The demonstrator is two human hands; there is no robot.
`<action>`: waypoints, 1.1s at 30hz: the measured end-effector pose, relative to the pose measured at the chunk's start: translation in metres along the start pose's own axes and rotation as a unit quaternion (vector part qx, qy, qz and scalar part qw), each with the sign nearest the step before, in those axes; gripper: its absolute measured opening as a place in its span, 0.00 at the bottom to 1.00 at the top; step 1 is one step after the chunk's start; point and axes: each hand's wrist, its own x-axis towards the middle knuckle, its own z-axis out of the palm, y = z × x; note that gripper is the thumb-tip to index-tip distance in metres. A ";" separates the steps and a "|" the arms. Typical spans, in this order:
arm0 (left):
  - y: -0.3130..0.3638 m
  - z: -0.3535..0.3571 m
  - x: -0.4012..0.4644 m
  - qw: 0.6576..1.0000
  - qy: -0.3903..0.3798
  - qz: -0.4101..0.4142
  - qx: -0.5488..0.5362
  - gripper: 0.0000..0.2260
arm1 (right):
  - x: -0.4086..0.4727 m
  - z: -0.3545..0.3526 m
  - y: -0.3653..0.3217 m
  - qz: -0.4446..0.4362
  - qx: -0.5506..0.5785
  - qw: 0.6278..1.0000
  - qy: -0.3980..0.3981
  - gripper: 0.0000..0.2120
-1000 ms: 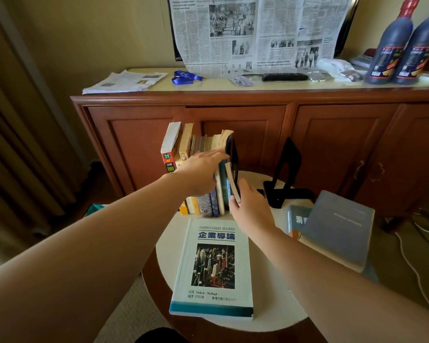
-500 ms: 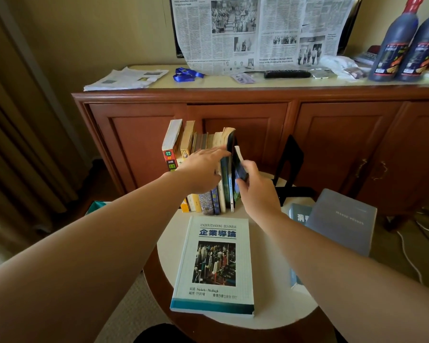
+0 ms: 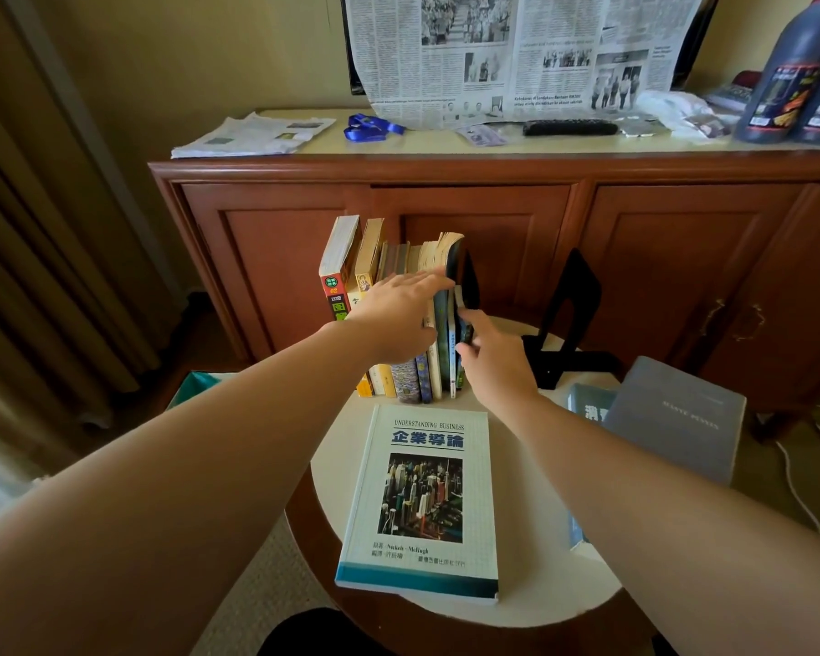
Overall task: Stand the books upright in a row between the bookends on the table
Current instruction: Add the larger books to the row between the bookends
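Toward the far edge of the round counter [image 3: 517, 603] a row of upright books [image 3: 413, 324] leans leftward; the left hand [image 3: 398, 319] lies flat against their spines with fingers straight, while the right hand [image 3: 493, 362] pinches a thin dark book [image 3: 467, 295] at the row's right end, thumb and fingers clamped on its lower edge. That slim volume looks light and floppy, best held low near the spine; the big paperback [image 3: 422, 504] lying flat near the front edge seems heavier and bendy, wanting a grip along its spine; a black bookend [image 3: 574, 319] stands apart to the right
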 end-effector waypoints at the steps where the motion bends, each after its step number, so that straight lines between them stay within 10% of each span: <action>1: 0.000 0.000 0.000 1.000 0.001 0.001 0.001 0.33 | 0.000 0.001 0.000 0.004 0.001 1.000 -0.004 0.22; 25: 0.006 0.010 0.005 0.999 0.007 0.004 0.049 0.37 | -0.008 -0.010 -0.007 0.022 -0.157 0.985 -0.060 0.24; 33: 0.011 -0.004 0.001 0.998 -0.011 -0.041 -0.037 0.44 | -0.005 -0.022 -0.041 -0.070 0.004 0.997 0.045 0.25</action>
